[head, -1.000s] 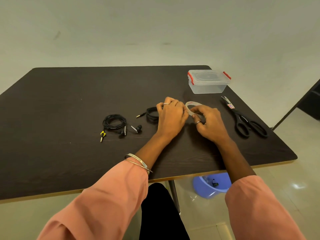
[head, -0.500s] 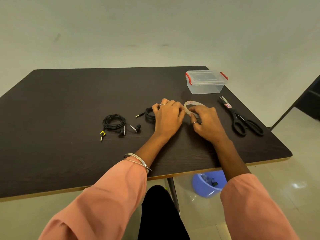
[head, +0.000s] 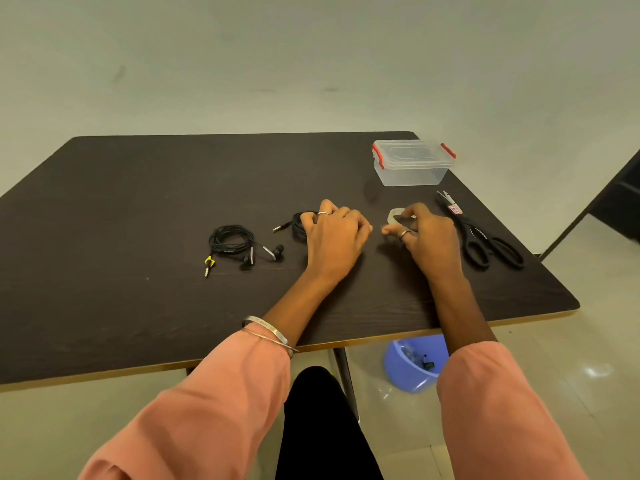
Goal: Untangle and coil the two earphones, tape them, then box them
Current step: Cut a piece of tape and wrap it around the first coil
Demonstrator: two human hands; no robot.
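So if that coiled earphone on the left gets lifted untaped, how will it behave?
The left earphone coil would probably go floppy: its loops are loose and uneven. Its earbuds and plug already trail outside the coil, so they would likely dangle. It looks light.

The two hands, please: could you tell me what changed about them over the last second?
The left hand and right hand, close together before, have drawn apart; the right hand carried the tape roll rightward. The left hand stays on the coiled earphone. The other earphone, box and scissors are unchanged.

Hands [head: 381,233] between coiled earphones [head: 231,239] and scissors [head: 479,235]
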